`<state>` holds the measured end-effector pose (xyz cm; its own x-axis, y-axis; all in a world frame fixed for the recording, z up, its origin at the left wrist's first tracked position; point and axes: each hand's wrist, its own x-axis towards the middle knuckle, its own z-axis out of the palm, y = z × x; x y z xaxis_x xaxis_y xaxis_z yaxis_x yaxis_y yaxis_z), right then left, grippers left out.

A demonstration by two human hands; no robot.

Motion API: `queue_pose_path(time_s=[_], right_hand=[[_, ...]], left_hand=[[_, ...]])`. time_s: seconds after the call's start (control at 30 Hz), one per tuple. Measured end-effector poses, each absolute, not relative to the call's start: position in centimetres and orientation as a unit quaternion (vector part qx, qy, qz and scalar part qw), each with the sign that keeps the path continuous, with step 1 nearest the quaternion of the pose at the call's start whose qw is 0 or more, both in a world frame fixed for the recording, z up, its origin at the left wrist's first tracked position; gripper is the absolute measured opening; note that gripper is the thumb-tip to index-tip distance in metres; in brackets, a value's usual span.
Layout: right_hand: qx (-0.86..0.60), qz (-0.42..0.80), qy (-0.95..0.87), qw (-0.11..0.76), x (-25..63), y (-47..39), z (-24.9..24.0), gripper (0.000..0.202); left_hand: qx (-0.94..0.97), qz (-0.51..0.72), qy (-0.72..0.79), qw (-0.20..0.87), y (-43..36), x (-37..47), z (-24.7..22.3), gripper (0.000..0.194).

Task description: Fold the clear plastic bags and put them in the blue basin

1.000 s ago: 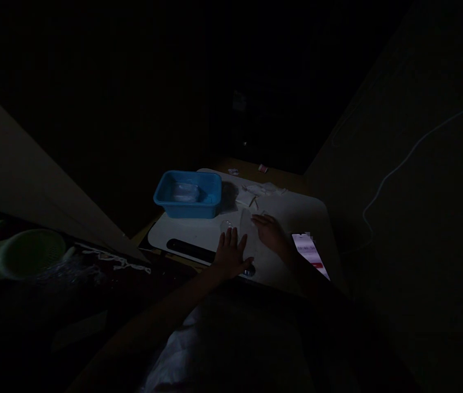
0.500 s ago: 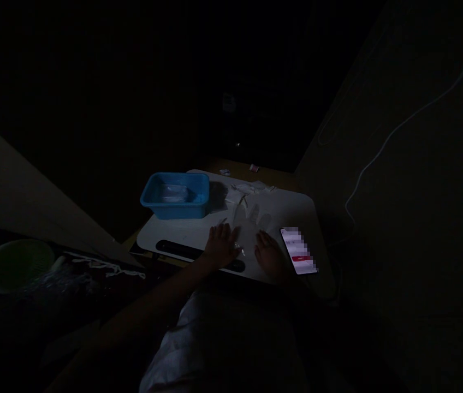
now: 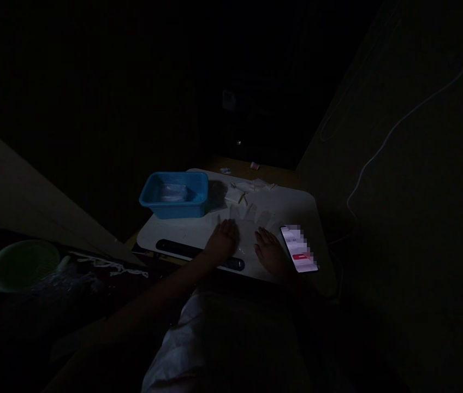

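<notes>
The scene is very dim. My left hand lies palm down at the front of a white lap table, its fingers stretched forward. Across a small gap, my right hand rests low over the same surface, fingers extended and holding nothing visible. Thin, see-through plastic pieces lie just beyond the fingertips; their exact kind is hard to make out. Behind them is a folded whitish packet. To the right of my right hand a phone lies with its screen lit.
A blue plastic basin with a clear plastic package inside stands at the table's back left. A dark slot runs along the front edge. Left of the table is a green container. A white cable hangs at right.
My left hand's fingers have drawn closer together, and the hand has shifted slightly right. The shiny plastic between my hands shows less. My right hand stays nearly in place.
</notes>
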<state>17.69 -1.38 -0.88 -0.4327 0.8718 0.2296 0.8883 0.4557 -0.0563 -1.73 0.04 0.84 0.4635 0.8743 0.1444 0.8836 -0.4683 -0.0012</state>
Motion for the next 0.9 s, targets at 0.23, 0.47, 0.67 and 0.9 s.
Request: queue_pose_path(time_s=[0.23, 0.47, 0.67, 0.9], right_hand=[[-0.515, -0.049, -0.848, 0.116, 17.9, -1.5, -0.7, 0.042], [-0.522, -0.042, -0.843, 0.122, 18.3, -1.4, -0.8, 0.041], [-0.520, -0.046, -0.845, 0.117, 18.4, -1.5, -0.7, 0.041], [-0.488, -0.053, -0.867, 0.092, 16.9, 1.4, 1.1, 0.041]], left_hand=[[-0.875, -0.056, -0.480, 0.029, 0.2, -1.0, -0.2, 0.045], [-0.865, -0.062, -0.496, 0.042, -0.1, -3.2, -0.9, 0.054], [-0.852, -0.093, -0.513, 0.037, 0.1, -3.7, -1.6, 0.056], [-0.850, -0.132, -0.510, 0.033, 0.2, -3.7, -1.8, 0.058]])
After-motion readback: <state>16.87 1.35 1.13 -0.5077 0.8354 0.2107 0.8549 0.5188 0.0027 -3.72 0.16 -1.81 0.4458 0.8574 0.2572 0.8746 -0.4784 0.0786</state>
